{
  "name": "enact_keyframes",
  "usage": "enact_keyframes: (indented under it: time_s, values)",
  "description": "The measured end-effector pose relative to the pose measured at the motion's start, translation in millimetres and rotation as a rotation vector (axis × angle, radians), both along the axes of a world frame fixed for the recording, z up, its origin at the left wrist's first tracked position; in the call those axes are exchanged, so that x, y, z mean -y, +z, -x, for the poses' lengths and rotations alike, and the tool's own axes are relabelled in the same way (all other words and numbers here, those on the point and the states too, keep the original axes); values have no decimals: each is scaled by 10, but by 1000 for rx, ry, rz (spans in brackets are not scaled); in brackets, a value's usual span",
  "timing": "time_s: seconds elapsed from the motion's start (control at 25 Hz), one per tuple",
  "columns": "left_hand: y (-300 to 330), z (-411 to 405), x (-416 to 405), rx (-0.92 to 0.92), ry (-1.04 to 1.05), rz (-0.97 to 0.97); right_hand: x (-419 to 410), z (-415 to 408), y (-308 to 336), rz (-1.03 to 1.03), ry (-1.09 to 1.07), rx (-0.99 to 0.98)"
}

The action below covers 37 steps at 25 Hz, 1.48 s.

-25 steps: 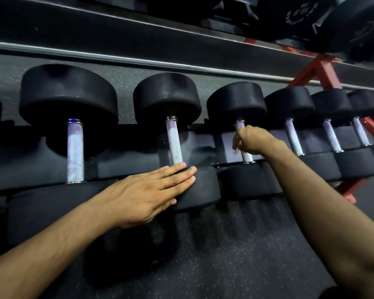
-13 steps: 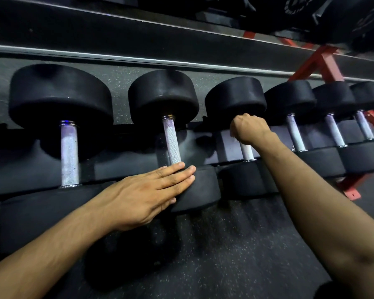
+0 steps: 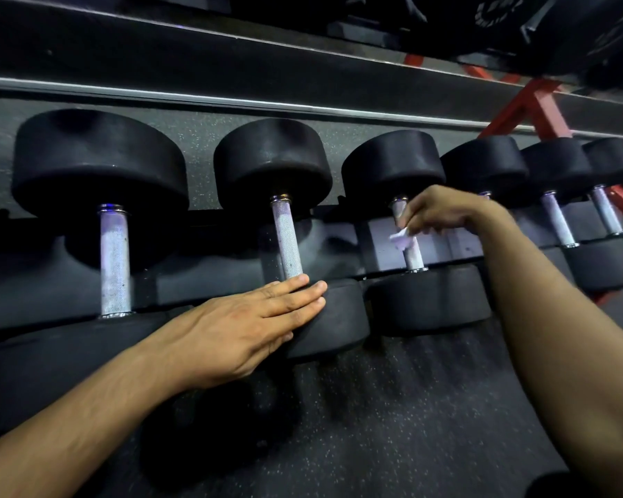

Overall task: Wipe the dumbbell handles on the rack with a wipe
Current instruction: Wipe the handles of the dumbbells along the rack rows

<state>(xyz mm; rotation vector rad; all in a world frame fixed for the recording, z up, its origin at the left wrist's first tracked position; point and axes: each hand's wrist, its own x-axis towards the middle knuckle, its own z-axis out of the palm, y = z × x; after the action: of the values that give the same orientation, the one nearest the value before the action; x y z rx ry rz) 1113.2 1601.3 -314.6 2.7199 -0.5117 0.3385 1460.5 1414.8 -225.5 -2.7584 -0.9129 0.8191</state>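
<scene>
pinched in the right hand, the wipe is pressed against the third handle, probably so the grip can slide along the bar. that handle's long axis runs near-upright between its two heads on the rack, leaning slightly left at the top. left hand rests flat, fingers straight, on the neighbouring dumbbell's near head, likely as a brace.
</scene>
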Motion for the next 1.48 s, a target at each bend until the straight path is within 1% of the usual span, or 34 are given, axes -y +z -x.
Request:
enact_keyframes:
  time_s: [0.04, 0.12, 0.16, 0.24, 0.36, 0.52, 0.68, 0.72, 0.8, 0.88, 0.96, 1.08, 1.16, 1.2, 1.32, 1.4, 1.48]
  values:
    - [-16, -1, -2, 5, -3, -8, 112, -102, 34, -151, -110, 5]
    - [-43, -1, -3, 13, -11, -23, 308, -251, -24, -381, -362, 57]
    - [-52, -1, -4, 12, -12, -22, 347, -287, -103, -456, -459, 55]
    - [-60, -10, -5, 3, -13, -7, 303, -257, -345, -521, -587, -57]
    - [-64, -27, -7, -13, -14, 15, 146, -201, -636, -558, -635, -224]
    - [-67, -18, 0, -7, -14, 29, 111, -192, -604, -679, -684, -531]
    - [-48, -5, 3, -14, -8, 27, 121, -214, -593, -811, -726, -779]
    - [-37, -3, 4, -17, -5, 21, 117, -203, -585, -832, -723, -815]
    - [-22, 4, 9, -18, -3, 10, 127, -200, -572, -846, -713, -854]
    - [-11, 11, 13, -16, 0, -5, 139, -206, -565, -808, -688, -877]
    - [-8, 14, 15, -13, 1, -10, 151, -213, -581, -661, -642, -837]
    - [-5, 18, 20, -17, -1, -3, 177, -198, -601, -342, -562, -747]
    - [-2, 12, 18, -15, -3, 0, 237, -206, -595, -188, -499, -777]
    - [-1, 11, 17, -15, -2, 1, 273, -214, -602, -167, -487, -813]
    - [0, 2, 14, -17, 0, -8, 346, -200, -606, -217, -488, -884]
    - [6, -1, 14, -20, 0, -9, 345, -219, -630, -368, -498, -871]
    - [15, -4, 13, -11, 8, -7, 305, -253, -627, -582, -520, -842]
